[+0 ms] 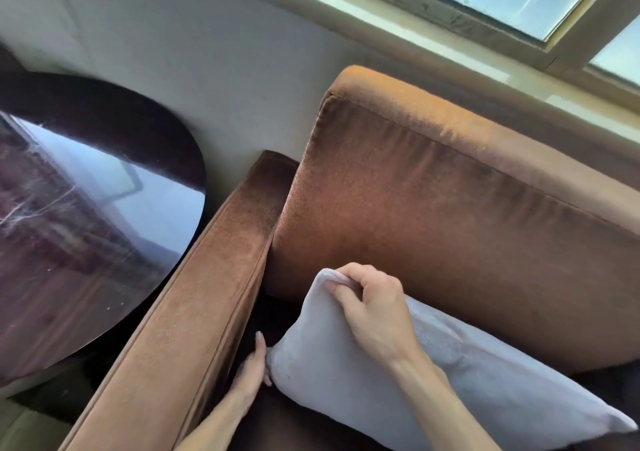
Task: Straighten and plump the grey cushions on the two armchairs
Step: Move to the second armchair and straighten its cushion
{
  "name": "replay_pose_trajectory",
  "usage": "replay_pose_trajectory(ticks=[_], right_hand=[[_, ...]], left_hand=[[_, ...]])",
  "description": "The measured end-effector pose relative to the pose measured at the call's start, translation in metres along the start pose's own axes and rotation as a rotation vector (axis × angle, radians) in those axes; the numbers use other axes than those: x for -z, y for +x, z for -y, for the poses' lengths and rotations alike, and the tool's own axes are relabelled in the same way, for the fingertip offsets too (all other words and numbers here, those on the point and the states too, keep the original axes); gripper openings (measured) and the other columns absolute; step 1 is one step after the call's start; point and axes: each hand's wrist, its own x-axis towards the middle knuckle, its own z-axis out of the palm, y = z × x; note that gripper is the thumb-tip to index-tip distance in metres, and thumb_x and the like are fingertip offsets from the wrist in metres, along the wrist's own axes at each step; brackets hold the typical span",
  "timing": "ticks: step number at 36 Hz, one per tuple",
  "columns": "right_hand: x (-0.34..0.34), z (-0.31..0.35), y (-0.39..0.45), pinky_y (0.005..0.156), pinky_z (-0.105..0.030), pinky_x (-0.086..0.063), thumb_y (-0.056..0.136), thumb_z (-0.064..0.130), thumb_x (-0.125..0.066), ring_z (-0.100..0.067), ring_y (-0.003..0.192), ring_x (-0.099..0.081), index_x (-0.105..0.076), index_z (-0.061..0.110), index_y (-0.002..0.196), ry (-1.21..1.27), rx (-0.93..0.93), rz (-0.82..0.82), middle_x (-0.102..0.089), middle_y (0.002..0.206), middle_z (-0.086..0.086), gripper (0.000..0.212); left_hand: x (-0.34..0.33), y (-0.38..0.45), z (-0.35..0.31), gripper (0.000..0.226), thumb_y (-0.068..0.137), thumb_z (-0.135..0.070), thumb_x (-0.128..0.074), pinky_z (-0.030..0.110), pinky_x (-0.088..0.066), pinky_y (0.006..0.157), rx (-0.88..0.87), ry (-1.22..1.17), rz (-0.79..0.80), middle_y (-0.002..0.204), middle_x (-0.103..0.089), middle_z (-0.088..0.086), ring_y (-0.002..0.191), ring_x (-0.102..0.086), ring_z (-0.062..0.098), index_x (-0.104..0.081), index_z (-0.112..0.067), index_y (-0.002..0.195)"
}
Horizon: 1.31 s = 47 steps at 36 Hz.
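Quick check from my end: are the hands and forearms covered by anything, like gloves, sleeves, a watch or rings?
Nothing is worn that I can see. The left hand and right hand are both bare, with no gloves, and no rings or watch show. Both forearms are uncovered down to the frame's bottom edge, so no sleeves are visible.

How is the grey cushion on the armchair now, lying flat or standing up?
Standing up, tilted. The grey cushion leans against the backrest; the right hand pinches its top corner, and the left hand touches its side edge.
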Motion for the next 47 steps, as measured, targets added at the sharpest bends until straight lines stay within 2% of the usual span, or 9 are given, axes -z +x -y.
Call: replay_pose_trajectory(ticks=[5, 10, 12, 17, 20, 29, 34, 40, 47], right_hand=[[0.015, -0.008, -0.006, 0.082, -0.004, -0.039, 0.086, 0.035, -0.073, 0.007, 0.103, -0.058, -0.071, 0.036, 0.095, 0.053, -0.057, 0.080, -0.068, 0.097, 0.027, 0.010], [0.051, -0.043, -0.032, 0.090, -0.001, -0.035, 0.079, 0.036, -0.082, 0.012, 0.112, -0.053, -0.065, 0.041, 0.114, 0.015, -0.160, 0.111, -0.063, 0.113, 0.028, 0.039], [0.068, -0.065, -0.048, 0.093, -0.001, -0.034, 0.077, 0.036, -0.084, 0.015, 0.114, -0.052, -0.064, 0.041, 0.118, 0.025, -0.237, 0.094, -0.060, 0.119, 0.026, 0.046], [0.116, -0.124, -0.092, 0.102, -0.017, -0.038, 0.071, 0.031, -0.090, 0.006, 0.113, -0.055, -0.070, 0.031, 0.118, -0.154, -0.304, 0.012, -0.061, 0.118, 0.025, 0.051], [0.142, -0.158, -0.115, 0.105, -0.036, -0.043, 0.072, 0.026, -0.089, -0.011, 0.112, -0.059, -0.072, 0.025, 0.118, -0.287, -0.372, -0.072, -0.063, 0.111, 0.016, 0.049], [0.170, -0.188, -0.127, 0.073, -0.038, -0.049, 0.074, 0.011, -0.085, -0.019, 0.075, -0.064, -0.074, 0.017, 0.070, -0.429, -0.319, -0.234, -0.065, 0.067, 0.012, 0.013], [0.177, -0.189, -0.126, 0.077, -0.032, -0.038, 0.081, 0.024, -0.081, -0.010, 0.079, -0.057, -0.076, 0.026, 0.078, -0.361, -0.366, -0.226, -0.052, 0.066, 0.024, 0.006], [0.188, -0.217, -0.147, 0.099, -0.033, -0.039, 0.087, 0.032, -0.074, -0.005, 0.114, -0.056, -0.071, 0.033, 0.109, -0.320, -0.434, -0.115, -0.060, 0.101, 0.028, 0.023], [0.201, -0.223, -0.151, 0.074, -0.031, -0.038, 0.089, 0.034, -0.070, -0.019, 0.095, -0.066, -0.072, 0.032, 0.087, -0.394, -0.589, -0.197, -0.069, 0.087, 0.008, 0.003]], left_hand=[[0.008, -0.034, -0.029, 0.070, 0.099, -0.067, -0.012, 0.026, -0.035, 0.046, -0.035, 0.002, -0.085, 0.046, -0.058, 0.000, 0.040, -0.049, 0.010, -0.068, -0.028, 0.116], [0.016, -0.090, -0.086, 0.049, 0.093, -0.076, -0.036, 0.023, -0.036, 0.052, -0.314, -0.127, 0.129, 0.054, -0.052, 0.009, 0.052, -0.045, 0.013, -0.069, -0.050, 0.117], [0.020, -0.112, -0.113, 0.050, 0.076, -0.078, -0.057, 0.017, -0.040, 0.053, -0.439, -0.115, 0.164, 0.059, -0.060, -0.005, 0.055, -0.051, 0.006, -0.067, -0.052, 0.118], [0.019, -0.142, -0.178, 0.036, 0.085, -0.028, -0.080, 0.016, -0.048, 0.058, -0.650, 0.028, 0.126, 0.103, -0.077, -0.007, 0.070, -0.061, 0.003, -0.072, -0.039, 0.118], [0.013, -0.145, -0.203, 0.017, 0.085, -0.009, -0.078, 0.017, -0.045, 0.053, -0.729, 0.128, 0.029, 0.091, -0.075, 0.000, 0.063, -0.058, 0.003, -0.081, -0.026, 0.085], [0.020, -0.143, -0.213, 0.027, 0.084, -0.008, -0.077, 0.016, -0.040, 0.048, -0.688, 0.304, -0.234, 0.049, -0.061, 0.005, 0.041, -0.047, 0.011, -0.079, -0.032, 0.071], [0.022, -0.144, -0.216, 0.022, 0.086, -0.016, -0.076, 0.015, -0.038, 0.047, -0.650, 0.409, -0.258, 0.040, -0.055, 0.007, 0.039, -0.047, 0.009, -0.079, -0.036, 0.076], [0.023, -0.164, -0.240, 0.022, 0.079, -0.018, -0.083, 0.014, -0.041, 0.051, -0.680, 0.576, -0.126, 0.049, -0.063, 0.009, 0.045, -0.055, 0.008, -0.079, -0.039, 0.084], [0.023, -0.170, -0.254, 0.017, 0.078, -0.012, -0.083, 0.012, -0.040, 0.050, -0.658, 0.583, -0.299, 0.050, -0.068, 0.004, 0.043, -0.056, 0.004, -0.079, -0.026, 0.070]])
